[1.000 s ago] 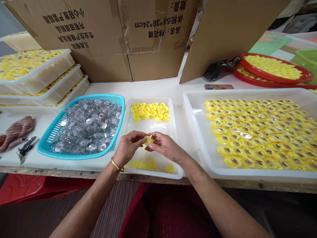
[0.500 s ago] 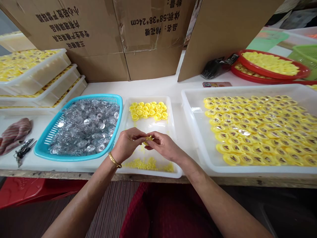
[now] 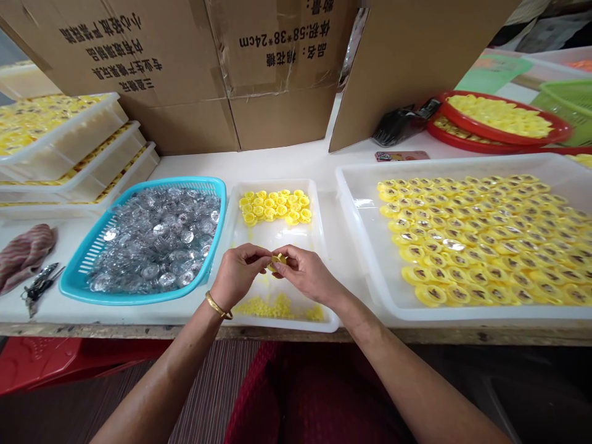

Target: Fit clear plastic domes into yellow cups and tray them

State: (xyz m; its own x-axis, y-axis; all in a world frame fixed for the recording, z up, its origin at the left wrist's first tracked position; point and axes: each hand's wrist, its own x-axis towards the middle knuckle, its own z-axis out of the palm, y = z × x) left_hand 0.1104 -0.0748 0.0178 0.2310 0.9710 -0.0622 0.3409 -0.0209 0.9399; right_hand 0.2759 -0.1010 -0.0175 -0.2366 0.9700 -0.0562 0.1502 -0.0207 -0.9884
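Note:
Over the small white tray [image 3: 319,246], a small yellow plastic piece [image 3: 278,259] is pinched between both hands, partly covered by the fingers. My left hand [image 3: 241,271], with a gold bracelet at the wrist, is closed on its left side. From the right, my right hand [image 3: 303,271] grips the same piece with thumb and fingertips. Behind the hands, yellow plastic cups [image 3: 276,205] stand grouped at the tray's far end. Tiny yellow bits [image 3: 268,306] lie heaped along its near end.
On the left is a blue basket [image 3: 139,300] full of clear wrapped pieces, beside keys [image 3: 41,287] and a striped cloth [image 3: 28,253]. To the right, a large white tray [image 3: 365,259] carries rows of yellow pieces. Cardboard [image 3: 282,120] stands at the back.
Both hands keep hold of the yellow piece, and its position between the fingertips has shifted slightly, so more of it shows. The whole view has moved a little.

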